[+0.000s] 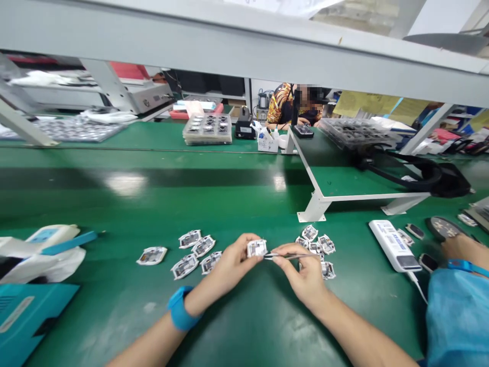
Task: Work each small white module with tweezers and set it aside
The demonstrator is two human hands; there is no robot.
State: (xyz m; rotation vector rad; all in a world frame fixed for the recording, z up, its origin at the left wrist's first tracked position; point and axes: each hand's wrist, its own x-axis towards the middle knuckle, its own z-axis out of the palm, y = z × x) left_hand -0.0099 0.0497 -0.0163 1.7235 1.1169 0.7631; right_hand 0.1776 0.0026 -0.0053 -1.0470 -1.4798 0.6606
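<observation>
My left hand (229, 267) pinches a small white foil-wrapped electronic module (256, 248) between thumb and fingers. My right hand (301, 270) holds slim metal tweezers (286, 256), their tips at the module's right edge. To the left of my hands lies a loose group of similar modules (191, 253). Another group (316, 245) lies to the right, just beyond my right hand. A blue wrist strap (179, 308) circles my left wrist.
A white power bank (393, 244) with a cable lies on the green bench (133, 204). At lower right is a co-worker's blue sleeve (456, 318). A white-legged shelf (315, 209) stands ahead, holding a tray of parts (355, 132). A teal case (30, 316) sits at lower left.
</observation>
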